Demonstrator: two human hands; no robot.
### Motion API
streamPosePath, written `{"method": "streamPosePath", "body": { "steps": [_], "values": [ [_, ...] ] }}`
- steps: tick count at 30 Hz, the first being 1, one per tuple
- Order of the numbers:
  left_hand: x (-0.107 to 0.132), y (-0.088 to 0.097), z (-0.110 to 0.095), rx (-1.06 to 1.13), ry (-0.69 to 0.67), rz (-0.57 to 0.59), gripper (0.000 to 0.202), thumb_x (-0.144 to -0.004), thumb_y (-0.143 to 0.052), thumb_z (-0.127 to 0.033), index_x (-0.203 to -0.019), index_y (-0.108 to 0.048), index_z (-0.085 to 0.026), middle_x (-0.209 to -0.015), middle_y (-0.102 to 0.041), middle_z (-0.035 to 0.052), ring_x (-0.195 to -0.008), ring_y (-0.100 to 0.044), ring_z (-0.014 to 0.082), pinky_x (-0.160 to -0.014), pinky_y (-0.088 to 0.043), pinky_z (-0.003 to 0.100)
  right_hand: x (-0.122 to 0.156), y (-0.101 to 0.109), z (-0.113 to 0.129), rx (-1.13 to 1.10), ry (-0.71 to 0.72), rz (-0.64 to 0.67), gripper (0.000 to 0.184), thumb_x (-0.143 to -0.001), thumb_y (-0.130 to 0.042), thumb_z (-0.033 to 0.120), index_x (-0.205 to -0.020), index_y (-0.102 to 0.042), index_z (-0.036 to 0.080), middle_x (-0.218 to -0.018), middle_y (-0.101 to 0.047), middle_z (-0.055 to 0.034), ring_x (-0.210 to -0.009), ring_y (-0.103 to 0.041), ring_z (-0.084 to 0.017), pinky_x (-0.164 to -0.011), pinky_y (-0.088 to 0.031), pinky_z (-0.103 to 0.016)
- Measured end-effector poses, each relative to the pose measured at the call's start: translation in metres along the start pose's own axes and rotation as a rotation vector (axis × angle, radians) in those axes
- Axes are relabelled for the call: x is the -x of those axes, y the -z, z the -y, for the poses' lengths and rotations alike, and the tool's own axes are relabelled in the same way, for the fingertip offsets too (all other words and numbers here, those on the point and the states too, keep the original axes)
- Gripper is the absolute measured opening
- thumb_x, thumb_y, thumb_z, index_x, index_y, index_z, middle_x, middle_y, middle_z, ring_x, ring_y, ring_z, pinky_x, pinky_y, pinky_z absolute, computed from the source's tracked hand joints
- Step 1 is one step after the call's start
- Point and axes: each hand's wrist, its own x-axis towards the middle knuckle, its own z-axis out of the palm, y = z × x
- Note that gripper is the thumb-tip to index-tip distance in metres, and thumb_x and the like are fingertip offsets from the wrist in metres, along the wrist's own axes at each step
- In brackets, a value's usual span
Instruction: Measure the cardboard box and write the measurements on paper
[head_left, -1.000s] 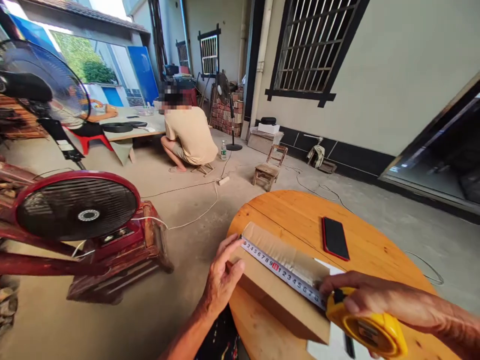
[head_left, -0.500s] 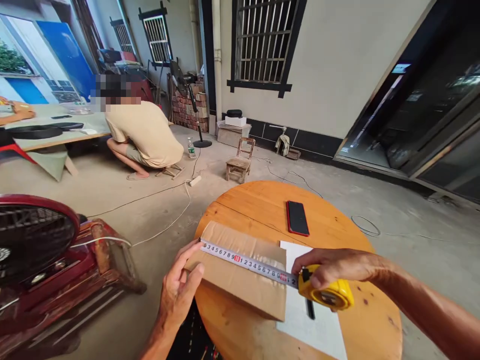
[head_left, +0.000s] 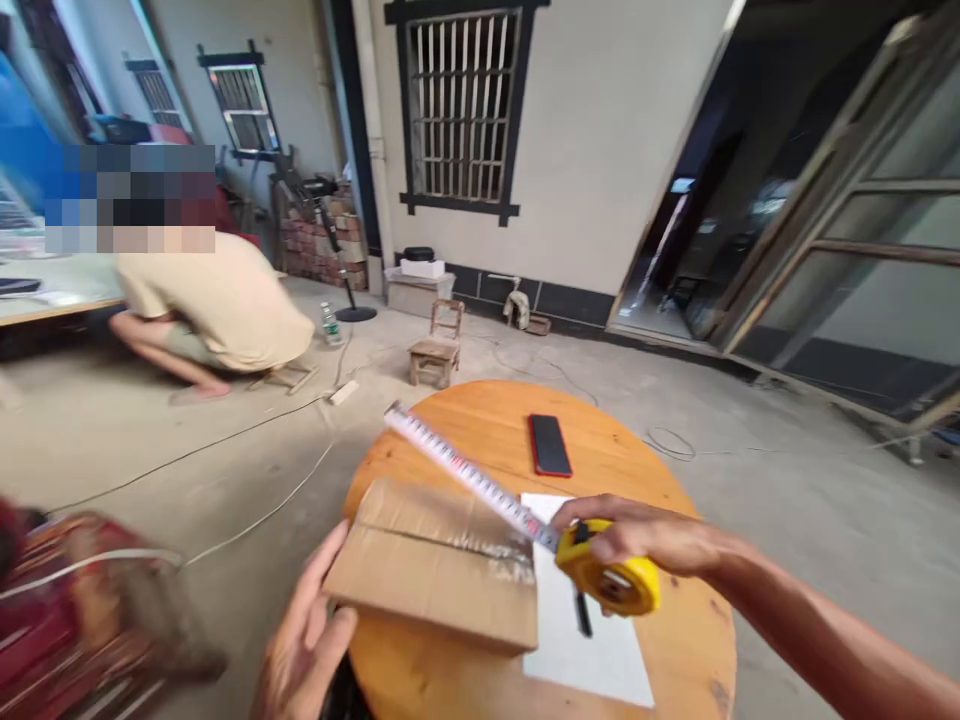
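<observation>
My right hand (head_left: 652, 535) grips a yellow tape measure (head_left: 619, 580) above the sheet of paper (head_left: 592, 665). Its extended blade (head_left: 465, 470) slants up to the left, with its hooked end in the air past the far side of the cardboard box (head_left: 427, 595). The closed box lies flat on the round wooden table (head_left: 645, 470), clear tape along its top seam. At the box's left end, my left hand (head_left: 304, 630) has its fingers and thumb apart; whether the fingertips touch the cardboard I cannot tell. A black pen-like stick (head_left: 583, 612) lies on the paper, partly below the tape measure.
A phone with a red edge (head_left: 550, 446) lies towards the table's far side. Beyond are a small wooden chair (head_left: 436, 350), cables on the floor and a water bottle (head_left: 330, 325). A person (head_left: 217, 300) sits low at the left. A blurred red machine (head_left: 67, 600) stands near left.
The tape blade has come off the box top, its end swinging up and away. My left hand has let go of the blade's end and moved down along the box's left end. The view has turned right.
</observation>
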Motion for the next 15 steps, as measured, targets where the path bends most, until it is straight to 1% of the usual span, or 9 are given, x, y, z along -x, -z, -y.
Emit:
{"method": "streamPosePath", "body": {
  "steps": [1, 2, 3, 4, 6, 8, 10, 12, 15],
  "values": [
    [0.0, 0.003, 0.001, -0.025, -0.011, 0.062, 0.069, -0.087, -0.06, -0.054, -0.147, -0.045, -0.025, -0.149, -0.052, 0.0067, -0.136, -0.049, 0.032, -0.11, -0.046, 0.04, 0.006, -0.001, -0.006, -0.11, -0.018, 0.02, 0.05, -0.073, -0.067, 0.042, -0.117, -0.064, 0.019, -0.097, -0.067, -0.0057, -0.079, -0.067, -0.021, -0.071, -0.053, -0.031],
    [-0.001, 0.005, 0.002, -0.079, -0.021, 0.092, 0.067, -0.086, -0.063, -0.052, -0.145, -0.047, -0.025, -0.147, -0.054, 0.0072, -0.136, -0.05, 0.0313, -0.111, -0.045, 0.04, 0.01, -0.004, -0.011, -0.197, -0.024, 0.017, 0.05, -0.076, -0.067, 0.045, -0.119, -0.061, 0.019, -0.094, -0.067, -0.006, -0.077, -0.069, -0.022, -0.07, -0.054, -0.033],
    [-0.002, 0.006, 0.003, -0.141, -0.041, 0.102, 0.065, -0.085, -0.066, -0.049, -0.143, -0.05, -0.025, -0.145, -0.056, 0.0073, -0.134, -0.052, 0.0306, -0.111, -0.045, 0.041, 0.014, -0.007, -0.015, -0.259, -0.031, 0.024, 0.052, -0.077, -0.068, 0.048, -0.119, -0.059, 0.019, -0.092, -0.067, -0.0062, -0.075, -0.07, -0.023, -0.068, -0.055, -0.034],
    [-0.003, 0.006, 0.005, -0.203, -0.075, 0.086, 0.061, -0.084, -0.068, -0.047, -0.14, -0.053, -0.026, -0.142, -0.059, 0.0071, -0.132, -0.054, 0.0298, -0.111, -0.045, 0.041, 0.018, -0.012, -0.018, -0.301, -0.037, 0.025, 0.053, -0.077, -0.069, 0.051, -0.118, -0.057, 0.019, -0.09, -0.068, -0.0064, -0.075, -0.071, -0.024, -0.068, -0.056, -0.034],
    [-0.004, 0.002, 0.006, -0.292, -0.161, 0.015, 0.054, -0.084, -0.069, -0.043, -0.134, -0.057, -0.026, -0.136, -0.062, 0.0068, -0.127, -0.058, 0.0283, -0.109, -0.047, 0.042, 0.023, -0.026, -0.02, -0.36, -0.045, 0.0, 0.055, -0.078, -0.07, 0.057, -0.117, -0.056, 0.02, -0.09, -0.068, -0.0067, -0.075, -0.071, -0.024, -0.068, -0.057, -0.034],
    [-0.001, -0.006, 0.005, -0.336, -0.23, -0.062, 0.05, -0.085, -0.068, -0.041, -0.131, -0.059, -0.026, -0.132, -0.064, 0.0067, -0.121, -0.062, 0.0268, -0.106, -0.049, 0.04, 0.026, -0.043, -0.019, -0.411, -0.069, -0.041, 0.057, -0.077, -0.069, 0.063, -0.114, -0.057, 0.022, -0.087, -0.067, -0.0049, -0.071, -0.071, -0.022, -0.065, -0.057, -0.033],
    [0.003, -0.014, 0.002, -0.36, -0.254, -0.14, 0.047, -0.086, -0.068, -0.04, -0.13, -0.059, -0.027, -0.129, -0.066, 0.0063, -0.118, -0.064, 0.0252, -0.103, -0.051, 0.039, 0.026, -0.06, -0.019, -0.433, -0.09, -0.096, 0.059, -0.075, -0.068, 0.069, -0.11, -0.06, 0.022, -0.084, -0.066, -0.0032, -0.068, -0.069, -0.021, -0.061, -0.056, -0.031],
    [0.008, -0.02, -0.002, -0.368, -0.25, -0.199, 0.045, -0.087, -0.067, -0.041, -0.129, -0.059, -0.027, -0.127, -0.066, 0.006, -0.116, -0.064, 0.0241, -0.101, -0.053, 0.037, 0.022, -0.074, -0.022, -0.412, -0.079, -0.113, 0.061, -0.07, -0.071, 0.071, -0.102, -0.065, 0.02, -0.081, -0.066, -0.003, -0.068, -0.067, -0.021, -0.06, -0.056, -0.031],
    [0.012, -0.025, -0.005, -0.358, -0.236, -0.244, 0.044, -0.086, -0.068, -0.043, -0.127, -0.06, -0.027, -0.125, -0.066, 0.0063, -0.114, -0.065, 0.0242, -0.099, -0.054, 0.037, 0.016, -0.094, -0.034, -0.401, -0.005, -0.109, 0.05, -0.069, -0.078, 0.064, -0.089, -0.073, 0.019, -0.081, -0.068, -0.0041, -0.081, -0.067, -0.026, -0.073, -0.058, -0.036]
  ]
}}
